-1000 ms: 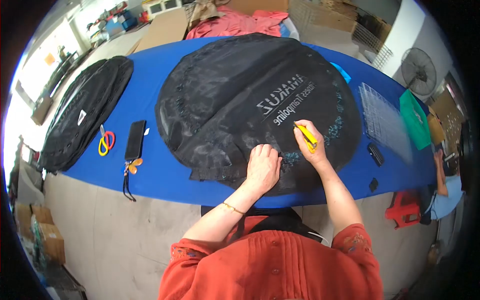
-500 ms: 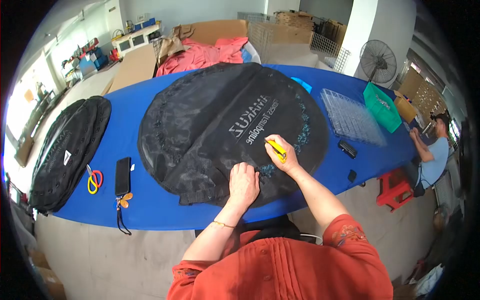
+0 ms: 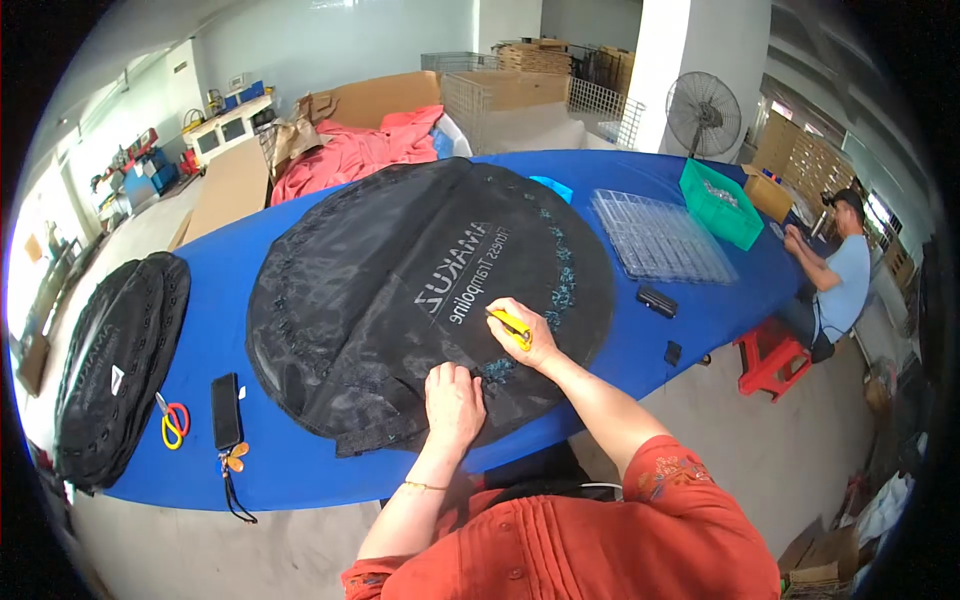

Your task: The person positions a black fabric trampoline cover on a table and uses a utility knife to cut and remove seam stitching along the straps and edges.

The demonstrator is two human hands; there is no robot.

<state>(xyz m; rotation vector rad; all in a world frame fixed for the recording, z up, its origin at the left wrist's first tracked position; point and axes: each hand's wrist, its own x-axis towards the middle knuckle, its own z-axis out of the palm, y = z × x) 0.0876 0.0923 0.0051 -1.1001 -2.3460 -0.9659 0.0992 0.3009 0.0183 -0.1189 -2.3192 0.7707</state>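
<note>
A large round black trampoline mat (image 3: 330, 300) with pale lettering reading backwards lies across the blue-covered table. My left hand (image 3: 455, 408) rests on its near part, fingers curled down at the fabric; the fingertips are partly hidden. Just to the right, my right hand (image 3: 535, 343) is wrapped round a yellow utility knife (image 3: 511, 328), held above the mat near the lettering. I cannot see whether its blade is out. Between the two hands sits a tuft of teal thread bits (image 3: 497, 369). More teal bits (image 3: 563, 290) are scattered along the right side of the mat.
Folded black mats (image 3: 120, 360) lie at the left, near scissors (image 3: 173, 422) and a black phone case (image 3: 227, 410). To the right are a clear divided tray (image 3: 660, 235), a green bin (image 3: 720, 205) and a black box (image 3: 656, 302). A seated co-worker (image 3: 840, 265) is at the far right.
My view has shifted, so the table and mat appear lower and further left. Both hands keep about the same places on the mat, and the right still holds the utility knife.
</note>
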